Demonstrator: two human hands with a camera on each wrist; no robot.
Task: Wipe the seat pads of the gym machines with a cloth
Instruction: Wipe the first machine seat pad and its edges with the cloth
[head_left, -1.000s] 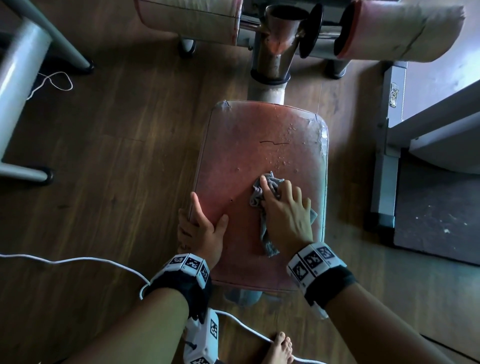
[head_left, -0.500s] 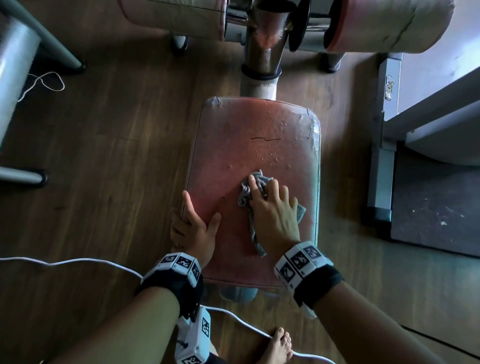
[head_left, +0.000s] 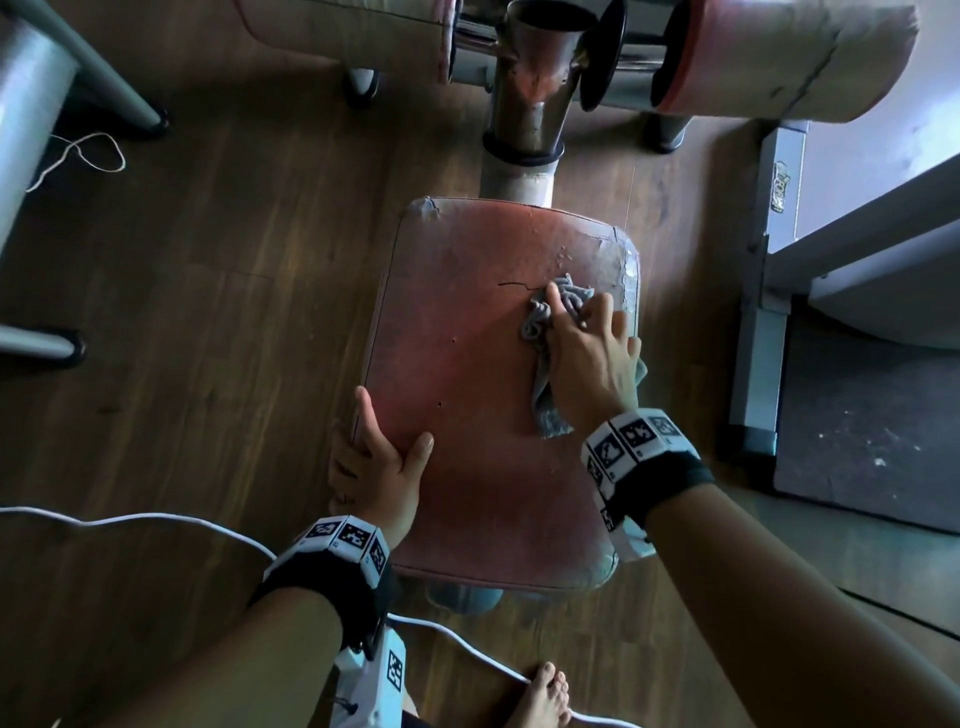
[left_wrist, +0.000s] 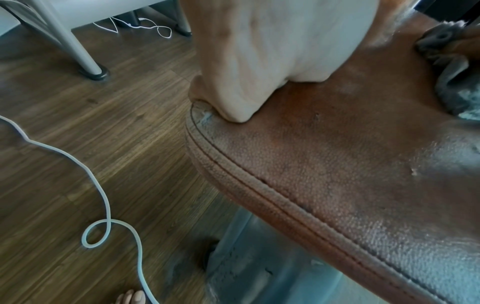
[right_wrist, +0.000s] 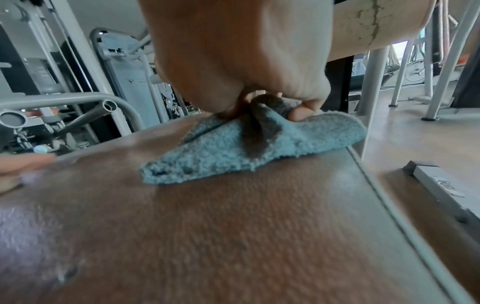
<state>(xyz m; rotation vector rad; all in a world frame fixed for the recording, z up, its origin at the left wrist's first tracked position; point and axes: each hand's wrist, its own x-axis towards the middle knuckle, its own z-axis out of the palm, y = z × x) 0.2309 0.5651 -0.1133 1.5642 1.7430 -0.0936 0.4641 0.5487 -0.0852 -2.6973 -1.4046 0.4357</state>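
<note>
The worn red-brown seat pad (head_left: 467, 374) fills the middle of the head view, cracked near its far right corner. My right hand (head_left: 587, 353) presses a bunched grey-blue cloth (head_left: 543, 317) onto the pad's far right part. In the right wrist view a fold of the cloth (right_wrist: 233, 152) is pinched up under the palm by the thumb (right_wrist: 301, 111). My left hand (head_left: 387, 441) grips the pad's near left edge, thumb on top and fingers over the side. The left wrist view shows the left hand (left_wrist: 259, 61) bearing down on the seat pad (left_wrist: 337, 164) at its stitched rim.
Two padded rollers (head_left: 779, 57) and a chrome post (head_left: 535, 78) stand just beyond the pad. A grey machine frame (head_left: 763, 312) and dark mat (head_left: 857, 415) lie right. Frame legs (head_left: 36, 343) stand left. A white cable (head_left: 156, 519) and a bare foot (head_left: 540, 696) are on the wood floor.
My right hand has slid the cloth forward and to the right, from the pad's middle toward its far right corner. The left hand has kept its hold on the left edge.
</note>
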